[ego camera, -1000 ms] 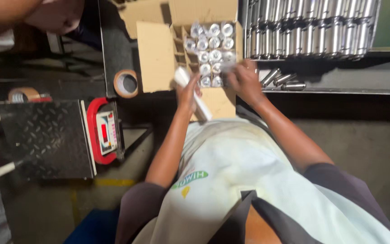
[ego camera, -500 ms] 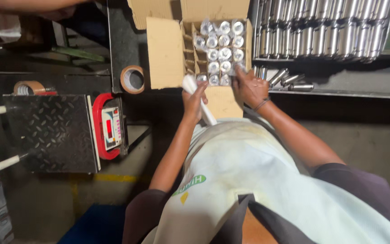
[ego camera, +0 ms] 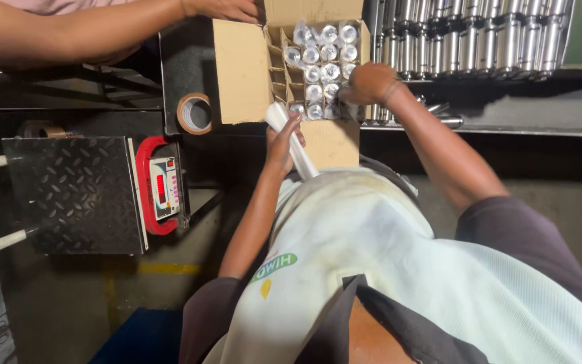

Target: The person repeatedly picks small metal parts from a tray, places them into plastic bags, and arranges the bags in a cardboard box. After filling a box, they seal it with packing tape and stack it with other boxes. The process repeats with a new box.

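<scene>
Wrapped cylinders (ego camera: 322, 64) filled the divided carton (ego camera: 240, 71); the left hand (ego camera: 283, 138) gripped a white wrapped tube (ego camera: 292, 141). The right hand (ego camera: 370, 84), fingers curled, pressed among them; whether it held one was unclear. Seating each squarely in its cell looked wise.

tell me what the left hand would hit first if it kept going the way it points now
Probably the front row of wrapped cylinders in the open cardboard box. The left hand, holding a white wrapped piece, points up toward them, though depth is unclear.

Wrapped cylinders (ego camera: 321, 71) crowd the cardboard box (ego camera: 240, 71); its left divider cells (ego camera: 279, 67) stand open.
</scene>
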